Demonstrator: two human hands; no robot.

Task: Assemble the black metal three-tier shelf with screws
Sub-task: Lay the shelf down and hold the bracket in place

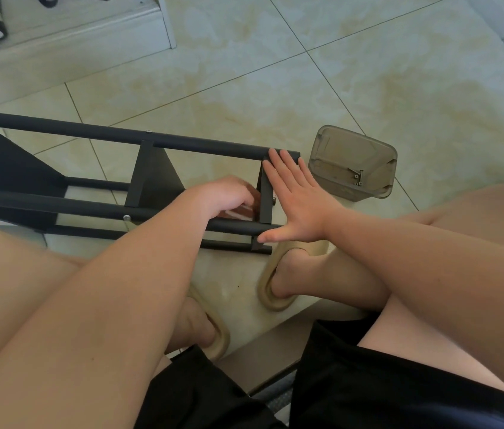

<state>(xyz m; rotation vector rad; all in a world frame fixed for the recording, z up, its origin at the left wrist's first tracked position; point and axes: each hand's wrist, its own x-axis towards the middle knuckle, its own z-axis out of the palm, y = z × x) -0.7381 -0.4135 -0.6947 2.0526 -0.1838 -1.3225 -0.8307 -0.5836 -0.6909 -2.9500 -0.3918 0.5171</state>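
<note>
While right hand presses, shelf lies left-right.

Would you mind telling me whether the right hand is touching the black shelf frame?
Touching: the head view shows the right hand, fingers straight, pressed flat against the end of the black shelf frame.

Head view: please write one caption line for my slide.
Person braces the shelf, lying on the floor, with a flat right hand, left hand reaching inside its end; box of screws beside.
</note>
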